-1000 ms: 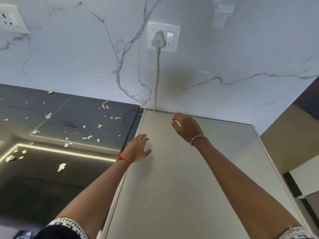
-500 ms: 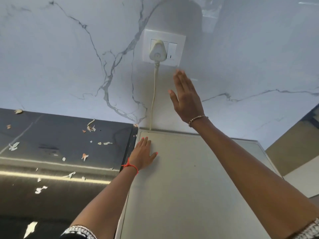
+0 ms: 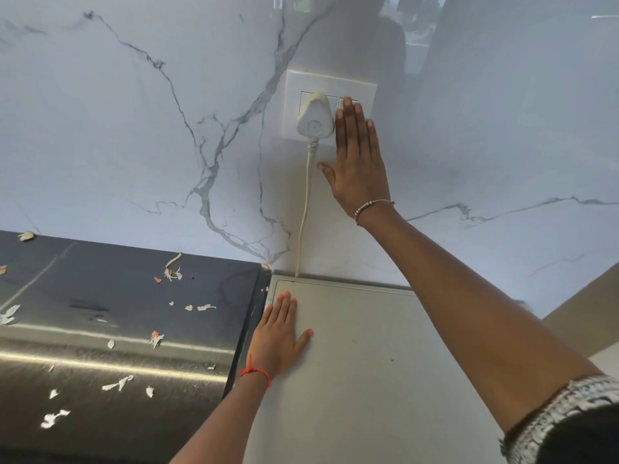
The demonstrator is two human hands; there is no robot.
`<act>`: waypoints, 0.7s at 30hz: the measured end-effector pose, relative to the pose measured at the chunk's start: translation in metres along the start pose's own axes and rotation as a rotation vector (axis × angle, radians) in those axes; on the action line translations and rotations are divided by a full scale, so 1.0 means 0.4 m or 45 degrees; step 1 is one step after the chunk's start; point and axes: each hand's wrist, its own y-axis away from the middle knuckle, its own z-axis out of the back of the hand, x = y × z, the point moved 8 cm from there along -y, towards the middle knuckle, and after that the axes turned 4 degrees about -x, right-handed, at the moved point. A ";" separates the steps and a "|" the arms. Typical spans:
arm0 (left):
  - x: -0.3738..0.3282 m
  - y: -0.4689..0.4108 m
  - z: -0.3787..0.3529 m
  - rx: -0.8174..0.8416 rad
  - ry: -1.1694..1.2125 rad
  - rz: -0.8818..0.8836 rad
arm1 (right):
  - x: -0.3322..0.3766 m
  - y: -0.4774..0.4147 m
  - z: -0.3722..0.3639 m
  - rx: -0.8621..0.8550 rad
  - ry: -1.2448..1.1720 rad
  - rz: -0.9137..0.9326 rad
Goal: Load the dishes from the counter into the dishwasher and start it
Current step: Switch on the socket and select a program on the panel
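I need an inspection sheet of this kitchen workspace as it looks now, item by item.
Surface: dark counter beside a grey appliance top, likely the dishwasher.
Job's things: no dishes seen; switch plate on the wall.
Clutter: peel scraps scattered on the counter.
Hands: left hand flat on the appliance top; right hand open, fingertips on the switch plate.
Cables: white plug in the socket; its cord drops to the appliance's back edge.
Surroundings: marble wall.

Two hands (image 3: pixel 278 339) (image 3: pixel 358 162), one plug (image 3: pixel 315 120), one socket plate (image 3: pixel 335 80), perhaps seventeen scraps (image 3: pixel 55 418)
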 end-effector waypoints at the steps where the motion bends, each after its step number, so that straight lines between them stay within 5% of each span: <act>1: 0.003 -0.002 0.001 -0.040 0.018 0.001 | 0.002 0.000 -0.005 0.007 0.034 -0.006; 11: 0.005 0.005 0.008 -0.045 -0.035 0.009 | 0.019 0.027 -0.016 0.108 0.054 -0.046; 21: -0.021 0.077 0.009 -0.086 0.050 -0.078 | 0.042 0.276 -0.087 0.732 -0.012 0.223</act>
